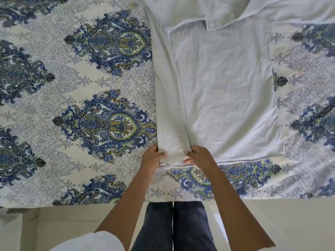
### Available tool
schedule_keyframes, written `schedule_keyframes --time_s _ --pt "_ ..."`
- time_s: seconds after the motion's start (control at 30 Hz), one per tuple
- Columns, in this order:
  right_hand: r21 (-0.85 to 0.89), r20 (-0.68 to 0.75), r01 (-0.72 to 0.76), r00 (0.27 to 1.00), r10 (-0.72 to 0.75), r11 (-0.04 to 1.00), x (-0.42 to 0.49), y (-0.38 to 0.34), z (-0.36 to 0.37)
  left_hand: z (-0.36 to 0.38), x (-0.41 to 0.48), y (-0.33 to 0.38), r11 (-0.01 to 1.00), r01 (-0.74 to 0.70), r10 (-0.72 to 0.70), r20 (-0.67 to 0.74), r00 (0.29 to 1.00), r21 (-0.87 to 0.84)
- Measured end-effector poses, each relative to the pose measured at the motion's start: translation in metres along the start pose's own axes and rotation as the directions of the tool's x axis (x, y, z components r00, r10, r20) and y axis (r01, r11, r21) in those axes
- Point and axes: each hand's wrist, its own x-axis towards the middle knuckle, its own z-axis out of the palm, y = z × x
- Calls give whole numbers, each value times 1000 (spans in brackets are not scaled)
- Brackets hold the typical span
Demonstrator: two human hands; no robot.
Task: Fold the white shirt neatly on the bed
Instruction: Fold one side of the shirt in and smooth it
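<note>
Bed [72, 87] under a cream sheet with blue paisley medallions, wrinkled white cotton shirt [226, 91] spread flat on its right half, left side folded inward, left hand [151, 159] and right hand [198, 156] fingers pinching the folded strip's near hem, dark trousers [172, 225] below.

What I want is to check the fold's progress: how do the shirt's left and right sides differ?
The left side is folded inward into a long doubled strip, while the right side lies as one flat layer on the sheet. The left side's hem is pinched by the left hand and the right hand, and the right side is untouched. Both sides are plain white and lightly creased.
</note>
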Motion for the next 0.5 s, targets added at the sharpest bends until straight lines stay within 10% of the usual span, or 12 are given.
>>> schedule_keyframes --time_s 0.3,0.5 --pt "584 -22 -12 999 31 812 -12 18 18 17 -19 -59 694 -387 494 -11 869 608" --pt "619 -47 48 999 -24 784 -18 17 30 19 -7 -57 723 -327 534 -191 824 609"
